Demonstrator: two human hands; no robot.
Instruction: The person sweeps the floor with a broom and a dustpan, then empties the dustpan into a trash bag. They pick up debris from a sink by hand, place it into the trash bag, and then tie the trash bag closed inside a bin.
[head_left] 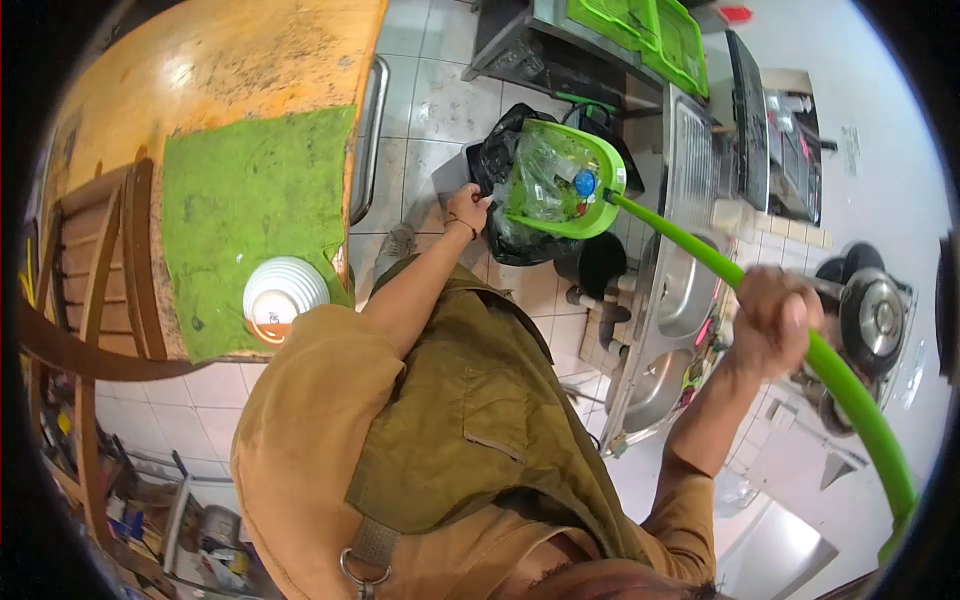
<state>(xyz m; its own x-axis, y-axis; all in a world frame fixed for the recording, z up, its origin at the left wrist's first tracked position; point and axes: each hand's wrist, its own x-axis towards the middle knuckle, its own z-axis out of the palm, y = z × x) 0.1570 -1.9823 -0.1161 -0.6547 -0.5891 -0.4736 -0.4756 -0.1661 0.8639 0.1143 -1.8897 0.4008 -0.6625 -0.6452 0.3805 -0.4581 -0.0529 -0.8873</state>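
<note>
My right hand (775, 322) is wrapped around the long green handle (690, 240) of a dustpan. The green dustpan (612, 160) is tilted over a grey bin (455, 178) lined with a black bin bag (497, 150). Clear plastic wrapping (543, 175), a blue round item (585, 183) and small scraps lie in the pan. My left hand (468, 208) is closed at the bin's near rim, its fingers pinching the edge of the bin bag. The fingertips are partly hidden.
To the left stands a wooden table (270, 50) with a green cloth (250, 160) and upturned white bowls (285, 290). A wooden chair (105, 260) is beside it. A steel sink (690, 290), a pan (880, 320) and a green dish rack (640, 20) are at right.
</note>
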